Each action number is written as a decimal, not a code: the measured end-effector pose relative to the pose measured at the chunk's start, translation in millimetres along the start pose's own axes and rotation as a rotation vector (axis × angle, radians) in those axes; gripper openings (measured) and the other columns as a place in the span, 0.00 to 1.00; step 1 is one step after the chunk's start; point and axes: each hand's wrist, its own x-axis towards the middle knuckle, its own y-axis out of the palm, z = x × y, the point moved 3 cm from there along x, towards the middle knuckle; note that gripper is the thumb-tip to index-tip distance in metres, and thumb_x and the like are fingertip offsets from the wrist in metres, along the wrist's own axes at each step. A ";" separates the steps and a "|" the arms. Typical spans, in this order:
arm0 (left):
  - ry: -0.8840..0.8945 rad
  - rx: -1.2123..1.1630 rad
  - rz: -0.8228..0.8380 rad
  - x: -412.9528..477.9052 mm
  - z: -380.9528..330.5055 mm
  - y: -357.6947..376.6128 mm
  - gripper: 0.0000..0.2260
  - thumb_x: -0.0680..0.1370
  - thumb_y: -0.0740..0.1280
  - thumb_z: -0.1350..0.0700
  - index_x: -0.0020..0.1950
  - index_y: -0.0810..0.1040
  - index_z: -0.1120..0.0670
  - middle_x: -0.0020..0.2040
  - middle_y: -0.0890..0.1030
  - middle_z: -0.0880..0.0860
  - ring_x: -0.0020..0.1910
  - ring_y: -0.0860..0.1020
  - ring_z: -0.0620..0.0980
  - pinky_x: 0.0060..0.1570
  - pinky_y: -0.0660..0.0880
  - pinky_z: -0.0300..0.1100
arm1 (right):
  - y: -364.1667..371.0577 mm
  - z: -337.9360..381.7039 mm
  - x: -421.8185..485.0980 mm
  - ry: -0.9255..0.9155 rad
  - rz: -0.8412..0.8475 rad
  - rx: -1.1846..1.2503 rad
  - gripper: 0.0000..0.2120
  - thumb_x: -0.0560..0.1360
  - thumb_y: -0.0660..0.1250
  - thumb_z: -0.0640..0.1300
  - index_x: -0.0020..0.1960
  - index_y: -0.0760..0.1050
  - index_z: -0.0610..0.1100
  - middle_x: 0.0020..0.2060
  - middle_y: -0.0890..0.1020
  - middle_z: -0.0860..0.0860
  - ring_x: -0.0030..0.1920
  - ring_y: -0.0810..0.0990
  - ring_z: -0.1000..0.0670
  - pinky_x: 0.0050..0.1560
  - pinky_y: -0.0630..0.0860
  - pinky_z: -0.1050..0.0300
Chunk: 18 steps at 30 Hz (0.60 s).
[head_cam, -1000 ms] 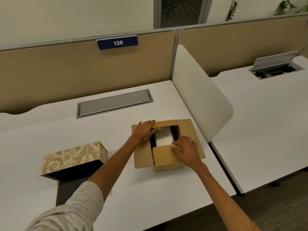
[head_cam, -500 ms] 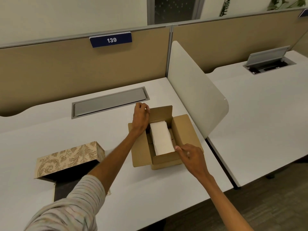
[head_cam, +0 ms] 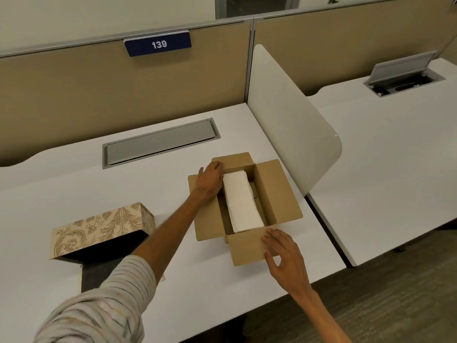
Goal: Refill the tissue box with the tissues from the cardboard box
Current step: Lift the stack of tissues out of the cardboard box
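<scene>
Visibility is limited in 3 places: the tissue box [head_cam: 101, 230] shows only its patterned top and a dark open side, so its interior cannot be made out; the floor of the cardboard box [head_cam: 273, 191] is shadowed beside the stack; the left palm is concealed.

Left arm, in a striped sleeve [head_cam: 103, 300], reaches forward across the white surface [head_cam: 61, 184]. The left hand [head_cam: 209, 182] lies knuckles-up on the left flap at the far-left corner of the opening, fingers together and curled toward the inner edge, against the side of the tissues [head_cam: 243, 201]. Whether it grips the stack cannot be told.

Right arm enters from the lower right, forearm bare. The right hand [head_cam: 284, 253] is spread, fingers apart, fingertips resting on the near flap, thumb hanging off that flap's front edge; it holds nothing.

Tissues sit as 1 white stack lengthwise inside the cardboard box, all 4 flaps folded outward. The tissue box lies well to the left on the same surface. A sign [head_cam: 158, 44] reading 139 hangs on the partition behind.
</scene>
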 end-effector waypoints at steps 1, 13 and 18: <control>0.007 0.019 0.006 -0.2 1.2 1.3 0.21 0.85 0.53 0.57 0.79 0.59 0.58 0.80 0.60 0.57 0.79 0.58 0.55 0.80 0.52 0.57 | 3.1 -0.7 -0.2 0.012 -0.005 -0.002 0.21 0.74 0.72 0.42 0.66 0.76 0.47 0.66 0.77 0.51 0.67 0.72 0.54 0.63 0.71 0.57; -0.026 -0.027 -0.045 3.6 0.5 5.2 0.22 0.79 0.55 0.70 0.72 0.69 0.57 0.68 0.75 0.58 0.69 0.69 0.57 0.71 0.62 0.53 | 24.7 -6.3 13.5 0.083 -0.116 -0.046 0.13 0.73 0.72 0.45 0.57 0.81 0.48 0.57 0.82 0.49 0.58 0.78 0.48 0.60 0.73 0.58; -0.014 0.000 -0.043 6.0 0.4 3.4 0.23 0.79 0.55 0.70 0.72 0.70 0.56 0.67 0.76 0.58 0.69 0.69 0.56 0.71 0.62 0.52 | 25.4 -6.6 25.5 0.053 -0.135 -0.097 0.10 0.69 0.76 0.42 0.51 0.83 0.46 0.49 0.84 0.49 0.52 0.78 0.49 0.53 0.78 0.53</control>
